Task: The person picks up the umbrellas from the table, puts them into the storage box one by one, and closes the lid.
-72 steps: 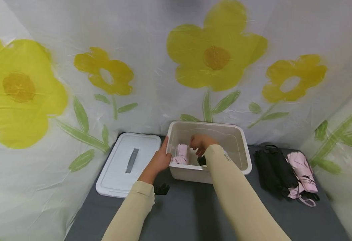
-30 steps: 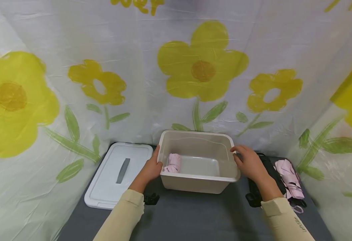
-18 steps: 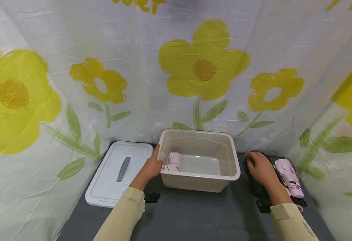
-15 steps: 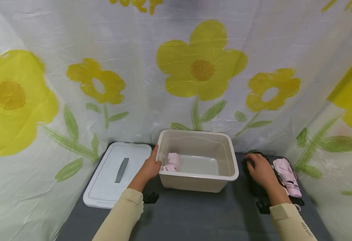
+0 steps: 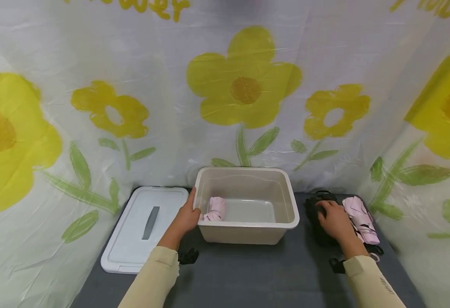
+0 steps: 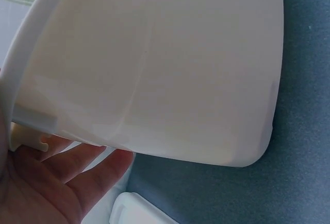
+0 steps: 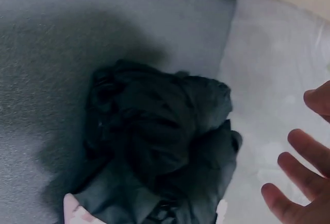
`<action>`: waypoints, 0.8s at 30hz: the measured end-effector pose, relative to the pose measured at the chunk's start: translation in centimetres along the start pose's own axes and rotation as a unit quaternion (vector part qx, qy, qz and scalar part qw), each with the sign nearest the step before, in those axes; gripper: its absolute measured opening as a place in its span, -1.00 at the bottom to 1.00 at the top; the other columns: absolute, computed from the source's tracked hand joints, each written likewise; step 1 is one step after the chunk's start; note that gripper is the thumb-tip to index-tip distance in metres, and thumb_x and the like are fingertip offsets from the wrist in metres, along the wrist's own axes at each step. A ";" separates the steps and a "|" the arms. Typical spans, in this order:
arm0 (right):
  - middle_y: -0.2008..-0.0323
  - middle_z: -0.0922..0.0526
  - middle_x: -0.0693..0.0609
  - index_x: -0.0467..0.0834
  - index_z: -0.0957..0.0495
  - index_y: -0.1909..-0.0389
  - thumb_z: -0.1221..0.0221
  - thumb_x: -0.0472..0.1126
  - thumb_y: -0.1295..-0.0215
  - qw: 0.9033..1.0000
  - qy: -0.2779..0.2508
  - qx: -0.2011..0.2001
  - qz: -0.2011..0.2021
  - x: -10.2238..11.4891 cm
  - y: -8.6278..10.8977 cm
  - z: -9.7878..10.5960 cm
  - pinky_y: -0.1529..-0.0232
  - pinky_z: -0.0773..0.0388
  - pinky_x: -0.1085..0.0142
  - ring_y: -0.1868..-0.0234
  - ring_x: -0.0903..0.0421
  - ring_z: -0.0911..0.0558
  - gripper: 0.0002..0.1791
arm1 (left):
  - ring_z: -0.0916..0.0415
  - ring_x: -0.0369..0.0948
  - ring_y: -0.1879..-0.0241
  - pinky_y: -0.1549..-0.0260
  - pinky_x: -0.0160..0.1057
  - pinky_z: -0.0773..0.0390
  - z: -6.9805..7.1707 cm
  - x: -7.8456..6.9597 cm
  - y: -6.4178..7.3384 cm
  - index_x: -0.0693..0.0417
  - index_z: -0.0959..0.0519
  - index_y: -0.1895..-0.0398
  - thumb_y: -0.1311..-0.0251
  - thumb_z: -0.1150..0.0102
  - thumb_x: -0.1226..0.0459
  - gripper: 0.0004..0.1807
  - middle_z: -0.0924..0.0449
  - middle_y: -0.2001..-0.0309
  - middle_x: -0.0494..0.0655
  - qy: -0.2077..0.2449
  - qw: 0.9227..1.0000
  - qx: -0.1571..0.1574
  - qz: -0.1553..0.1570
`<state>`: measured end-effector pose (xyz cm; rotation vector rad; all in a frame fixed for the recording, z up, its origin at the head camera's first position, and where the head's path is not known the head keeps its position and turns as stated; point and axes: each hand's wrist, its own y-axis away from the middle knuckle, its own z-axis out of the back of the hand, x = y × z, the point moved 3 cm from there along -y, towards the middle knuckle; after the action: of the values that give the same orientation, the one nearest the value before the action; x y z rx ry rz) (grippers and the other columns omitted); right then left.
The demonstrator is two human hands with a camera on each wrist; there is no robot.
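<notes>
My left hand point(image 5: 184, 218) grips the left rim of a beige storage bin point(image 5: 244, 235). In the left wrist view its fingers point(image 6: 98, 175) lie under the rim, outside the wall. A pink folded umbrella point(image 5: 217, 207) rests inside the bin at the left. My right hand point(image 5: 336, 220) hovers over black folded umbrellas point(image 5: 314, 218) right of the bin, fingers spread and holding nothing. The right wrist view shows the black fabric point(image 7: 154, 126) apart from the fingertips point(image 7: 273, 193). Next to the black ones lies another pink folded umbrella point(image 5: 361, 218); the hand hides part of the pile.
A white lid point(image 5: 128, 244) with a grey handle lies flat on the dark table point(image 5: 255, 273), left of the bin. A white curtain point(image 5: 175, 119) painted with yellow flowers hangs behind the table and at both sides.
My right hand has come out of the bin, passed its right rim and reached the black umbrellas. My left hand keeps its hold on the rim. The head view has shifted.
</notes>
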<state>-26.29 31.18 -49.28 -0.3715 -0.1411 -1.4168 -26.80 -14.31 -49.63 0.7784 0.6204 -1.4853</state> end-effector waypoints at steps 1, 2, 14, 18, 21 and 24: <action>-0.10 -0.44 -0.44 -0.27 -0.50 -0.07 -0.07 -0.27 -0.29 1.000 0.002 0.004 0.000 -0.2 0.0 -0.1 0.01 -0.37 -0.30 -0.05 -0.45 -0.46 -0.66 | -0.27 0.25 -0.31 -0.20 0.22 -0.31 0.1 0.1 0.0 0.03 0.22 -0.57 -0.30 0.26 0.37 -0.23 -0.16 -0.41 0.38 -0.003 1.000 -0.004 -0.003; -0.10 -0.44 -0.44 -0.27 -0.49 -0.08 -0.07 -0.27 -0.29 1.000 0.003 0.008 -0.001 -0.4 0.0 -0.3 0.01 -0.37 -0.30 -0.05 -0.45 -0.45 -0.65 | -0.28 0.25 -0.31 -0.20 0.22 -0.31 0.1 0.2 0.1 0.04 0.22 -0.57 -0.30 0.26 0.37 -0.23 -0.16 -0.40 0.38 -0.002 1.000 -0.006 -0.003; -0.12 -0.38 -0.49 -0.27 -0.47 -0.11 -0.12 -0.25 -0.21 0.998 0.030 0.019 -0.043 -3.3 1.0 -1.5 0.04 -0.33 -0.35 -0.08 -0.49 -0.39 -0.57 | -0.24 0.26 -0.33 -0.22 0.24 -0.28 -0.3 0.4 0.0 0.02 0.22 -0.57 -0.30 0.25 0.37 -0.22 -0.13 -0.42 0.38 0.009 1.000 -0.004 -0.008; -0.15 -0.34 -0.49 -0.27 -0.43 -0.18 -0.13 -0.24 -0.19 0.997 0.034 0.032 -0.059 -3.6 1.0 -1.5 0.07 -0.33 -0.37 -0.10 -0.51 -0.36 -0.51 | -0.24 0.27 -0.33 -0.22 0.25 -0.27 -0.3 0.4 0.0 0.02 0.21 -0.57 -0.30 0.24 0.37 -0.22 -0.13 -0.41 0.39 0.013 1.000 -0.005 -0.006; -0.17 -0.31 -0.50 -0.27 -0.39 -0.22 -0.13 -0.23 -0.19 0.996 0.036 0.052 -0.070 -3.6 0.9 -1.4 0.07 -0.33 -0.38 -0.11 -0.52 -0.34 -0.46 | -0.23 0.27 -0.33 -0.22 0.26 -0.27 -0.3 0.5 0.0 0.02 0.21 -0.57 -0.30 0.23 0.37 -0.22 -0.13 -0.41 0.40 0.014 1.000 -0.006 -0.004; -0.18 -0.28 -0.52 -0.27 -0.36 -0.25 -0.13 -0.23 -0.19 0.993 0.039 0.072 -0.079 -3.6 0.8 -1.2 0.07 -0.33 -0.38 -0.12 -0.53 -0.33 -0.43 | -0.22 0.27 -0.34 -0.22 0.26 -0.26 -0.3 0.5 0.0 0.02 0.21 -0.57 -0.30 0.23 0.38 -0.22 -0.12 -0.42 0.39 0.013 1.000 -0.004 -0.001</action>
<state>-26.22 34.20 -51.65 -0.1883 -0.2117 -1.5654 -26.76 -14.40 -50.23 0.7918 0.6471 -1.4746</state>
